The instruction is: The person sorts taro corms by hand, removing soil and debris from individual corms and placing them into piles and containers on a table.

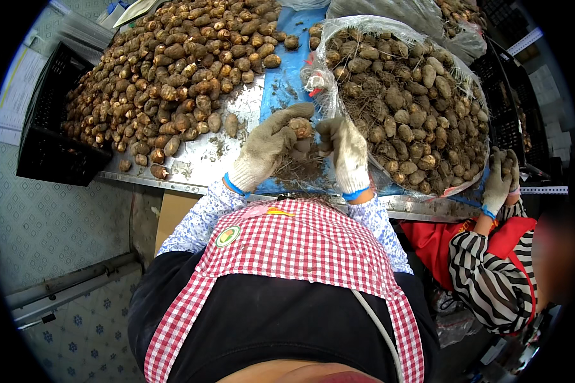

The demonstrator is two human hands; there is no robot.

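Observation:
In my gloved left hand (273,143) is a small brown taro corm (301,128), its pinkish cut end showing. My right hand (346,146), also in a dirty knit glove with a blue cuff, is close beside the corm on its right. Its fingers are curled, and whether anything sits between them is hidden. Under both hands lies a heap of loose roots and soil (299,167) on blue plastic sheeting (287,86). At the right, an opened woven plastic sack (333,43) holds many taro corms (412,115) with stringy roots.
A large pile of cleaner taro corms (182,72) covers the metal tabletop (196,155) at left. Beside it a black plastic crate (52,119) overhangs the table edge. Another person's gloved hands (500,179) are at the right edge. More sacks (388,14) stand behind.

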